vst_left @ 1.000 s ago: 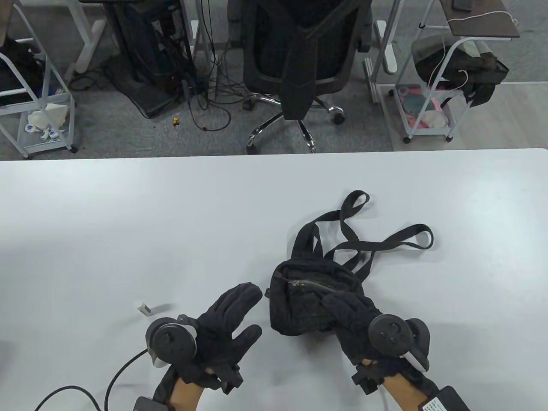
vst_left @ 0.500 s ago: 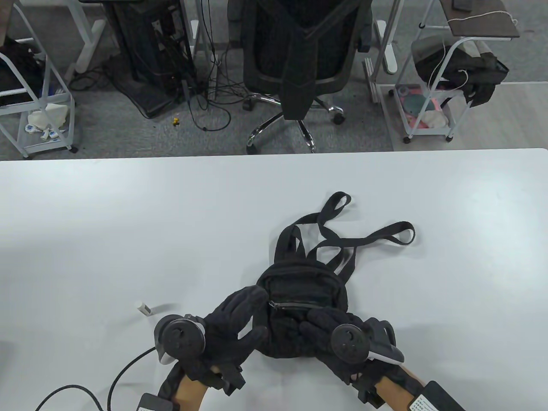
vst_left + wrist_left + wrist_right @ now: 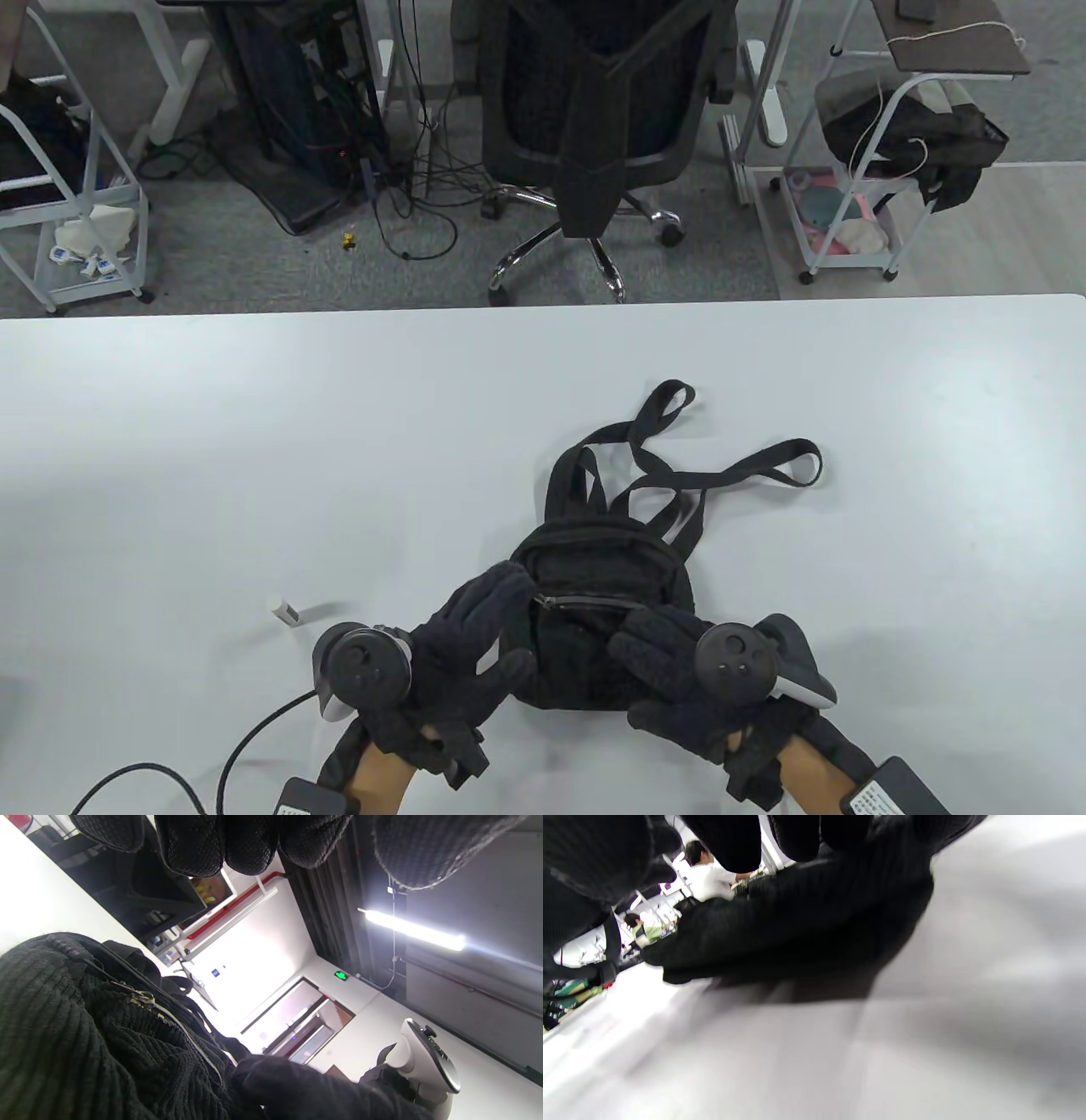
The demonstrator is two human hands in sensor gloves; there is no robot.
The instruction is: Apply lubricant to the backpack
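Note:
A small black backpack [image 3: 594, 577] lies on the white table [image 3: 254, 441], its straps [image 3: 679, 475] spread out behind it. The front pocket's zipper [image 3: 585, 603] faces up. My left hand [image 3: 501, 620] has straight fingers laid against the pack's left side, thumb at its lower left corner. The fingers of my right hand [image 3: 657, 654] rest on the front pocket's lower right. A small white lubricant stick [image 3: 284, 610] lies apart, left of my left hand. In the left wrist view the backpack [image 3: 76, 1035] and its zipper [image 3: 140, 999] fill the lower left. The right wrist view is blurred.
A black cable [image 3: 246, 747] trails from my left wrist across the table's near left. Beyond the far table edge stand an office chair [image 3: 594, 110] and white wire carts [image 3: 857, 195] on the floor.
My right hand dragged the backpack left and turned it upright against my left hand. In the last half second the right hand slid right on the pack, which stayed put.

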